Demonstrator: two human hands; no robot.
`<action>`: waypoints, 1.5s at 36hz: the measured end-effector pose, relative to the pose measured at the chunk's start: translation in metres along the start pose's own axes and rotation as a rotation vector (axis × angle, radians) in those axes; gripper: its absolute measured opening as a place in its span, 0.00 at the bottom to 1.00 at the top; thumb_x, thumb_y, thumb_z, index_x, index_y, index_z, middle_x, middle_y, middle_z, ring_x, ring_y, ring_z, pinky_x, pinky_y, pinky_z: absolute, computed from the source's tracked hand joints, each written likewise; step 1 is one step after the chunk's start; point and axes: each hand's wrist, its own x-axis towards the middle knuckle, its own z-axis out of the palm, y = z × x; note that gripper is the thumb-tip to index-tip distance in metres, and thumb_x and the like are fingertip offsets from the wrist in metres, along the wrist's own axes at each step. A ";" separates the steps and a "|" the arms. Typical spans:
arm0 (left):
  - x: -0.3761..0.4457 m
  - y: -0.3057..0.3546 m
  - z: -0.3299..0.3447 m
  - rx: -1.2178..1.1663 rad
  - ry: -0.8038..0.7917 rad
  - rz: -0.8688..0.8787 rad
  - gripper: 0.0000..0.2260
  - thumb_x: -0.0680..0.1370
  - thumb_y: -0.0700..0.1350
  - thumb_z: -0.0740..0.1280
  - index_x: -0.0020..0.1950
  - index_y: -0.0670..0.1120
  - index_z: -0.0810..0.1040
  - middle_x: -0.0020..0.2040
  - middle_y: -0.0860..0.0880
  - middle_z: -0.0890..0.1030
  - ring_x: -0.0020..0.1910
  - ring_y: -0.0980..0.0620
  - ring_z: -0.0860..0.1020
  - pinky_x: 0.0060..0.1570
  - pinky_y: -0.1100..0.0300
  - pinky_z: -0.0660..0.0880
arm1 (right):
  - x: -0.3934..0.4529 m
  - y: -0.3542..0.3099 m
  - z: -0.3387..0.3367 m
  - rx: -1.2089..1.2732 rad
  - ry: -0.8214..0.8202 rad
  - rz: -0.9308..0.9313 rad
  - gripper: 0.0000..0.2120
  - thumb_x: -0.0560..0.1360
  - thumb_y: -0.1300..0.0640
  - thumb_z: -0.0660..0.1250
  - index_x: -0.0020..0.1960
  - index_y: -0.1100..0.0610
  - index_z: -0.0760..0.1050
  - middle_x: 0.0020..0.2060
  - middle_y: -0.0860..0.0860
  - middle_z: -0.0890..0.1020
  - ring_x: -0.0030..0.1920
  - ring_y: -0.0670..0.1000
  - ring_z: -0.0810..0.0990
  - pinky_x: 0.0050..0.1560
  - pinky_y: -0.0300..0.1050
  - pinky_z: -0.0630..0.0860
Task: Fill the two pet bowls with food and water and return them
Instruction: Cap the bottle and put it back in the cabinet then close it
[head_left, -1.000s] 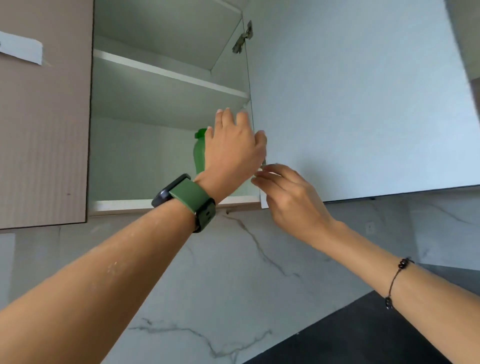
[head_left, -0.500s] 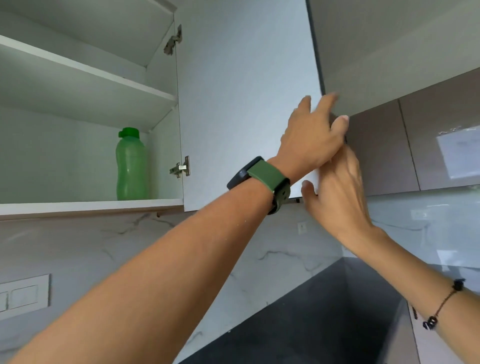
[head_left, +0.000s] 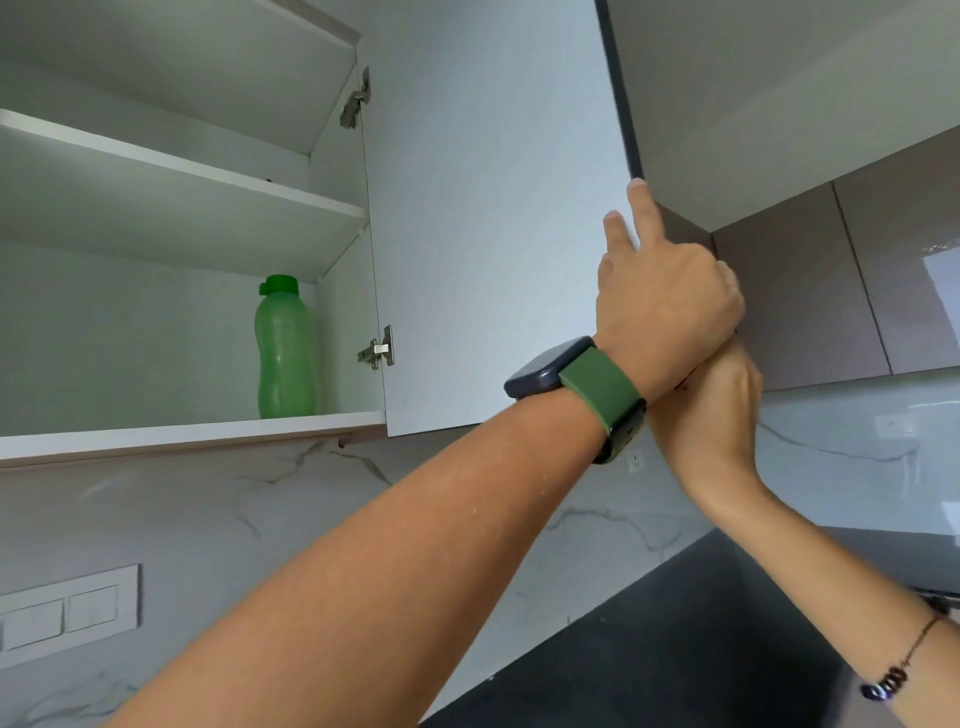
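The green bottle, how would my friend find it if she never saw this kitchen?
Look up at the open wall cabinet, the one with its white door swung wide. On its bottom shelf, in the right back corner near the lower hinge, stands the bottle. It is the only thing seen on the shelves, upright, see-through green with a darker green cap.

wall: white marble-look backsplash with grey veins, glossy at right
switch plate: white, double rocker, low left on the backsplash
outlet: small white one under the open door
upper cabinet: open, white inside, middle shelf and bottom shelf
cabinet door: white inner face, swung open, two metal hinges
neighbour cabinets: taupe glossy fronts at right
counter: dark, bottom right
light: soft daylight
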 end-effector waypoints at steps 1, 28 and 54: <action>-0.003 -0.002 -0.005 0.020 0.022 0.012 0.19 0.79 0.43 0.55 0.27 0.44 0.61 0.75 0.31 0.47 0.73 0.34 0.51 0.70 0.46 0.56 | -0.003 -0.006 0.001 0.049 0.020 0.000 0.15 0.68 0.71 0.61 0.35 0.53 0.63 0.31 0.50 0.69 0.33 0.48 0.66 0.33 0.37 0.61; -0.096 -0.169 -0.216 0.451 0.281 -0.248 0.30 0.74 0.30 0.52 0.77 0.41 0.51 0.77 0.41 0.38 0.77 0.42 0.43 0.74 0.53 0.52 | -0.122 -0.228 0.157 0.738 -0.281 -0.265 0.33 0.71 0.57 0.60 0.72 0.69 0.59 0.72 0.62 0.63 0.75 0.59 0.57 0.72 0.57 0.61; -0.166 -0.361 -0.290 0.941 -0.080 -0.439 0.26 0.82 0.46 0.49 0.77 0.43 0.41 0.78 0.42 0.39 0.77 0.44 0.40 0.73 0.44 0.39 | -0.200 -0.298 0.324 0.108 -0.380 -0.457 0.34 0.74 0.47 0.52 0.75 0.64 0.52 0.73 0.63 0.60 0.75 0.61 0.57 0.74 0.56 0.57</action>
